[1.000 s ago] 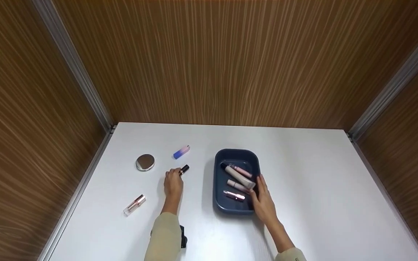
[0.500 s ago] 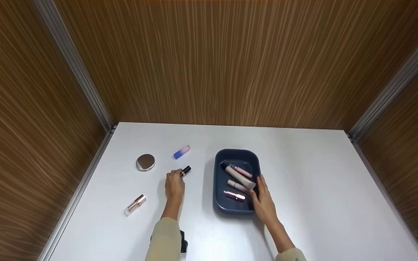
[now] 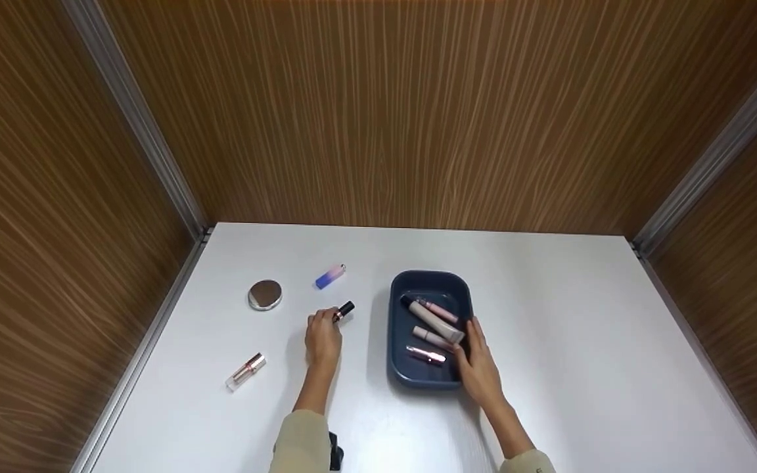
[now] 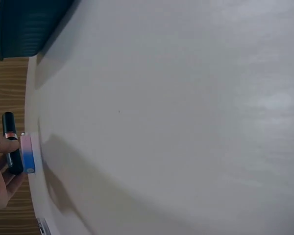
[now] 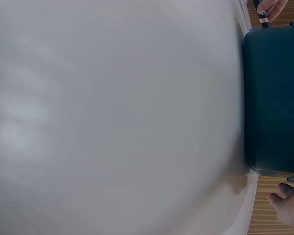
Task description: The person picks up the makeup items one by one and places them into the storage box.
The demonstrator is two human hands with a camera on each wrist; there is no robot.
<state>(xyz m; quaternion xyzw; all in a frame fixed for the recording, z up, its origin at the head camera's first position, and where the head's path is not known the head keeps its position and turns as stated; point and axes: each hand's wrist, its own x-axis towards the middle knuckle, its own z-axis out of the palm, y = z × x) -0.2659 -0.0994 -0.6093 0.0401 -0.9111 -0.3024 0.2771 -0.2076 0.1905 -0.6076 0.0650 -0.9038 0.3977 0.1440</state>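
My left hand [image 3: 323, 336] pinches a black lipstick tube [image 3: 344, 311] with a rose-gold band. The left wrist view has the tube [image 4: 9, 123] between thumb and fingers, raised off the table. At the dark blue tray [image 3: 395, 355], my right hand [image 3: 481, 371] grips the right side, thumb over the rim and fingers along the outer wall. Inside the tray lie a pale squeeze tube [image 3: 432, 320] with a black cap, a pink tube [image 3: 443, 312], a pale pink tube [image 3: 428, 336] and a shiny pink lipstick [image 3: 426, 355].
A pink-to-blue tube [image 3: 330, 276] lies beyond my left hand. Left of it is a round mirrored compact [image 3: 265, 295], and nearer me a clear lip gloss tube [image 3: 246, 372] with a rose-gold cap. Wood-grain panels [image 3: 378, 118] enclose the white table [image 3: 549, 315].
My left hand has moved slightly right with the black lipstick tube, bringing it closer to the tray. My right hand and the tray have stayed in place.
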